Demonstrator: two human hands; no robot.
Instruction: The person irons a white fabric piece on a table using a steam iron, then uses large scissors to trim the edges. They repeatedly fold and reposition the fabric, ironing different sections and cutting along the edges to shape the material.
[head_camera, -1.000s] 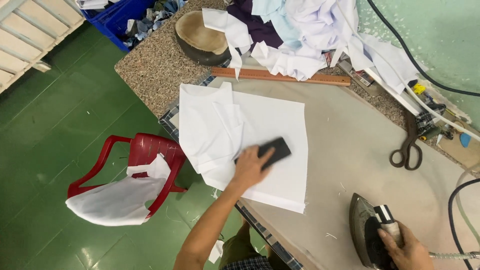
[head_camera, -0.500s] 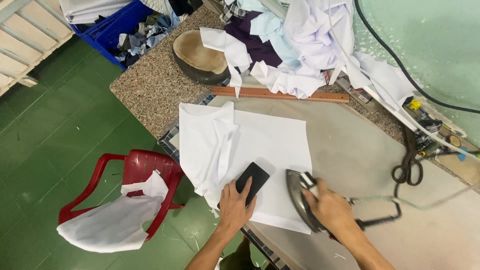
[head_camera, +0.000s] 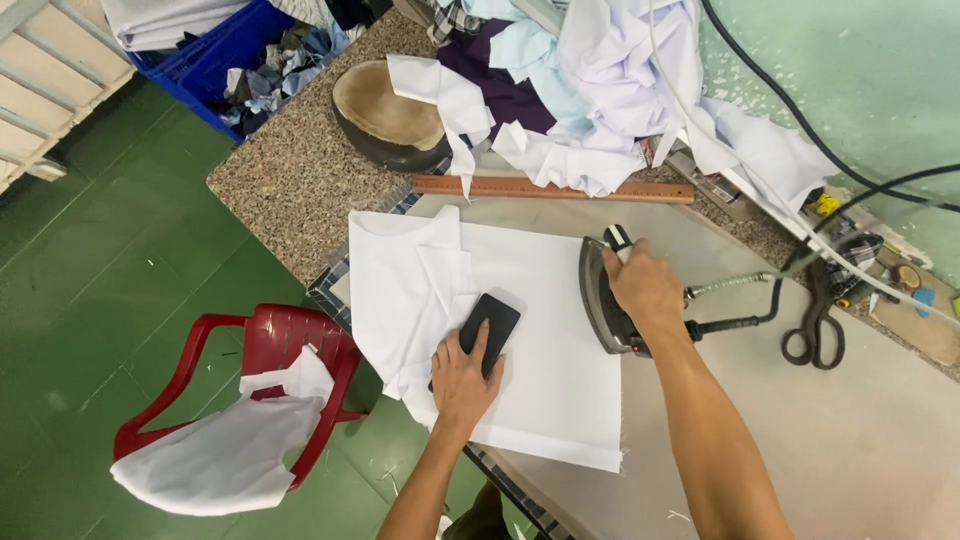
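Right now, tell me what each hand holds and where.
Right hand grips the iron by its handle. Left hand presses flat on a black block, not gripping it.

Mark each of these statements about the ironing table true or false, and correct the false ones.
1. The right hand grips the iron at the right edge of the white fabric. True.
2. The left hand holds the scissors. False: it presses a flat black block onto the fabric; the scissors lie untouched at the table's right.
3. The wooden ruler lies beyond the fabric, near the heap of clothes. True.
4. The red plastic chair is bare. False: a white cloth is draped over it.
5. The iron stands upright beside the scissors. False: it lies sole-down by the fabric.
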